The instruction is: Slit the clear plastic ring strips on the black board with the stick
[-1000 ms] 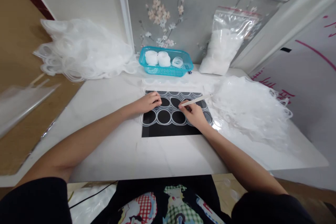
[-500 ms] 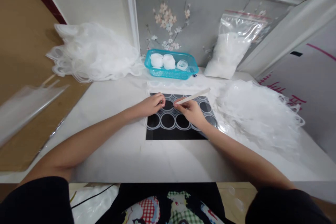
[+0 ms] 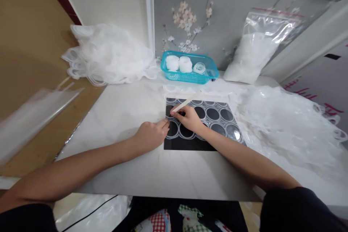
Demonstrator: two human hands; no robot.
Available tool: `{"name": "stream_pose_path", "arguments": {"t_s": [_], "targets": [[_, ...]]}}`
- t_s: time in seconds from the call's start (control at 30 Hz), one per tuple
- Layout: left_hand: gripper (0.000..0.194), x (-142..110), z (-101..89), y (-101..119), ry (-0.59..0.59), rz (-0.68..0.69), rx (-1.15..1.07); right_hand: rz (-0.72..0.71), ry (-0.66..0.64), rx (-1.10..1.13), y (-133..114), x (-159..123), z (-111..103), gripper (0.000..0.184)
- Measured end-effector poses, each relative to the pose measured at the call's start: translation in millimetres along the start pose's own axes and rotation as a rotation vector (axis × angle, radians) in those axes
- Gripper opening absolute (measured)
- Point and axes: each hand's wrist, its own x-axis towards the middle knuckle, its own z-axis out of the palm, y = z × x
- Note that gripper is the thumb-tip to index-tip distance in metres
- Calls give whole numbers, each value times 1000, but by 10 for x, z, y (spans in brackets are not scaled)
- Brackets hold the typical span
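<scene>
Right hand (image 3: 190,120) clamped white stick (image 3: 185,104), left hand (image 3: 150,136) grip unclear; I saw ring stacks (image 3: 185,64) in the basket (image 3: 187,77), ringed sheet (image 3: 207,119) apparently unfinished.

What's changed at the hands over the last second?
The right hand, gripping the white stick, has moved left along the upper full row of circles to its left end. The left hand has shifted back toward the person, its fingertips now at the left edge of the black mat. Nothing visibly taken or let go. The blue basket and clear bag stayed put.
</scene>
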Motion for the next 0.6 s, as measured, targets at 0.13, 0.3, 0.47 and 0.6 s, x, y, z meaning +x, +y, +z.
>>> {"name": "stream_pose_path", "arguments": {"t_s": [0.13, 0.3, 0.47, 0.6], "targets": [[39, 1, 17, -12, 37, 5, 11, 8, -15, -29, -21, -18, -7, 18], [38, -35, 42, 3, 32, -18, -81, -19, -12, -73, -30, -10, -18, 17], [36, 5, -8, -4, -32, -86, -196, -215, -23, -330, -27, -184, 46, 18], [33, 36, -77, -39, -112, -112, -252, -435, -117, -593, -45, -174, 48, 29]]}}
